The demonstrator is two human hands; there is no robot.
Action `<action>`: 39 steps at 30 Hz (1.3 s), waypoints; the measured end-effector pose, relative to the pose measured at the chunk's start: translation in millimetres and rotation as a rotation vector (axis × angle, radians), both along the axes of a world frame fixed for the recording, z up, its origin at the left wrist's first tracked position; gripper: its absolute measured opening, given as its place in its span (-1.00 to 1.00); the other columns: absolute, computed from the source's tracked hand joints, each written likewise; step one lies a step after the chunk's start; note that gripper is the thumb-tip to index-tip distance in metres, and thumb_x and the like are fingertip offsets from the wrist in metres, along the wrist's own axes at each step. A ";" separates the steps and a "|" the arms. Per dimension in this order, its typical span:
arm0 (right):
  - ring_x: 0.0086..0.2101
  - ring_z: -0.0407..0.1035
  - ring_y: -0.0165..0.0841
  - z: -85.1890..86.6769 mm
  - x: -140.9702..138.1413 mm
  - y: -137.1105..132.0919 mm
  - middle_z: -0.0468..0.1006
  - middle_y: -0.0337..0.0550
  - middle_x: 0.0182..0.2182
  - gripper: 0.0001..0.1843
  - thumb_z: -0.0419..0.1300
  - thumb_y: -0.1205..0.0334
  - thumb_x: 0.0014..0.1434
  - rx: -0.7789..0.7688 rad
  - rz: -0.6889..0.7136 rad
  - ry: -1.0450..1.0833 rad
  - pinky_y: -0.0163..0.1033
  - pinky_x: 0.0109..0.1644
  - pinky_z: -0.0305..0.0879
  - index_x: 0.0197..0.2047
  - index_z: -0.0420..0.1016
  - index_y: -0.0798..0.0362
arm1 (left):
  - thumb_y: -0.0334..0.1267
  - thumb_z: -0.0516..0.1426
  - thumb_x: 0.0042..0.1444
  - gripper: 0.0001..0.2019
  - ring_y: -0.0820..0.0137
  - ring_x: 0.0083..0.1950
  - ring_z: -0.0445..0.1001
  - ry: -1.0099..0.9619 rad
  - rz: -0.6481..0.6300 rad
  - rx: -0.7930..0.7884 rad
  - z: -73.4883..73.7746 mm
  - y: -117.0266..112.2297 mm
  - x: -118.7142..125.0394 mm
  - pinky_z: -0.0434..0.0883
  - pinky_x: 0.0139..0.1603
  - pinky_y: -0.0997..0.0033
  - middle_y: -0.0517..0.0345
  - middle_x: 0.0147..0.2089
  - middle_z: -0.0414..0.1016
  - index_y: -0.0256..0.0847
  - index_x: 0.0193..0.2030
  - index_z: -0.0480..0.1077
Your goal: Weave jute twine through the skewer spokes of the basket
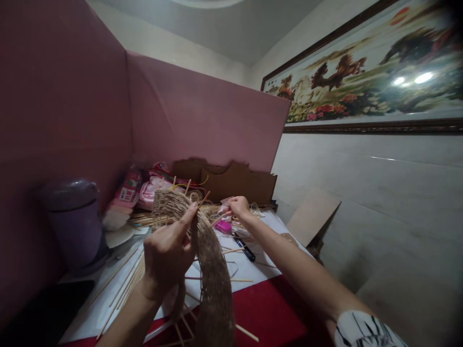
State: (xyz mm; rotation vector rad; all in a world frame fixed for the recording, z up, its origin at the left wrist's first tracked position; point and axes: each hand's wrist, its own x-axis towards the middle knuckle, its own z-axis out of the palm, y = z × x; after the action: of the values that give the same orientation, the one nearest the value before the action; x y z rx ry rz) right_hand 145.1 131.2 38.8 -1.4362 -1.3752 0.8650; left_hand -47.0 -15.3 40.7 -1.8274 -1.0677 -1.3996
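A curved band of brown jute twine woven around thin wooden sticks (pixel 217 284) stands up from the tabletop, with stick ends poking out of its edges. My left hand (pixel 170 250) is closed on the rim of this woven piece, its thumb pressed near an upright stick. Beyond it to the right, my right hand (pixel 237 207) is closed in a pinch on a thin tan strand that looks like jute twine, running toward the weave. A black utility knife (pixel 245 248) lies below my right hand, and a bright pink object (pixel 223 227) sits near its fingers.
A purple lidded bin (pixel 75 226) stands at the left. Loose sticks (pixel 126 284) lie on the white table surface beside a red area (pixel 267 308). Pink packages (pixel 130 185) and cut cardboard (pixel 235 182) are at the back, before a pink partition (pixel 206 106).
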 end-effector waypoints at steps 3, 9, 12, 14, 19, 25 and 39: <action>-0.67 0.35 -0.46 3.5 20.1 -6.5 0.40 -0.28 -0.72 -0.86 0.10 0.43 0.03 0.020 -0.085 -0.091 -0.45 -0.64 0.24 -0.52 0.38 0.11 | -0.49 0.08 -0.04 -0.53 0.54 -0.66 0.22 -0.004 0.026 -0.009 -1.0 1.6 -1.8 0.14 -0.53 0.49 0.34 -0.68 0.27 -0.27 0.07 0.38; -0.75 0.29 -0.44 9.6 54.5 -37.2 0.41 -0.24 -0.78 -0.91 0.25 0.34 -0.09 -0.183 0.195 -0.307 -0.41 -0.69 0.18 -0.58 0.47 0.15 | -0.43 0.09 0.02 -0.58 0.53 -0.64 0.25 -0.016 0.047 -0.019 -2.5 3.6 -2.2 0.16 -0.52 0.50 0.34 -0.68 0.28 -0.25 0.07 0.38; -0.72 0.32 -0.41 10.5 62.1 -47.4 0.44 -0.22 -0.74 -0.87 0.25 0.20 -0.04 -0.225 0.374 -0.663 -0.37 -0.60 0.21 -0.47 0.54 0.10 | -0.43 0.09 0.02 -0.58 0.54 -0.65 0.25 -0.006 0.052 -0.016 -3.1 4.1 -0.3 0.16 -0.52 0.50 0.34 -0.68 0.28 -0.25 0.07 0.39; -0.60 0.39 -0.37 8.8 57.7 -48.6 0.50 -0.17 -0.65 -0.81 0.22 0.14 0.01 0.004 0.307 -0.850 -0.35 -0.50 0.22 -0.47 0.55 0.08 | -0.44 0.09 0.01 -0.57 0.55 -0.65 0.25 0.008 0.053 -0.016 -4.1 4.5 1.7 0.15 -0.52 0.50 0.34 -0.68 0.29 -0.24 0.07 0.39; -0.27 0.42 -0.29 -9.8 21.0 -39.5 0.56 -0.11 -0.33 -0.80 0.14 0.16 0.09 0.331 0.161 -0.955 -0.28 -0.25 0.22 -0.33 0.58 0.00 | -0.40 0.10 0.03 -0.58 0.55 -0.67 0.23 0.045 0.026 -0.034 -10.1 8.2 6.0 0.14 -0.52 0.51 0.36 -0.69 0.28 -0.20 0.08 0.38; -0.16 0.32 -0.25 -40.8 -13.9 -28.0 0.49 -0.06 -0.21 -0.87 0.18 0.33 -0.02 0.338 0.142 -0.720 -0.26 -0.14 0.19 -0.39 0.56 0.07 | -0.35 0.09 0.07 -0.63 0.55 -0.68 0.24 0.034 0.054 -0.040 -16.1 13.7 6.8 0.13 -0.53 0.50 0.36 -0.71 0.26 -0.18 0.05 0.41; -0.43 0.44 -0.52 59.0 -33.6 33.5 0.55 -0.14 -0.34 -0.88 0.05 0.29 0.20 0.340 0.244 0.021 -0.41 -0.39 0.35 -0.36 0.32 0.12 | -0.37 0.08 0.07 -0.62 0.56 -0.68 0.23 0.030 0.081 -0.045 -10.9 11.4 5.2 0.13 -0.54 0.53 0.36 -0.70 0.26 -0.20 0.06 0.40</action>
State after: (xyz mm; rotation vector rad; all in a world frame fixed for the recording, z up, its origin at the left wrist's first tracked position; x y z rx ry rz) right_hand 111.4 164.7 97.9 -1.0129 -1.6164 0.7510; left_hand -41.7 -3.9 29.8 -1.8100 -1.1532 -1.3064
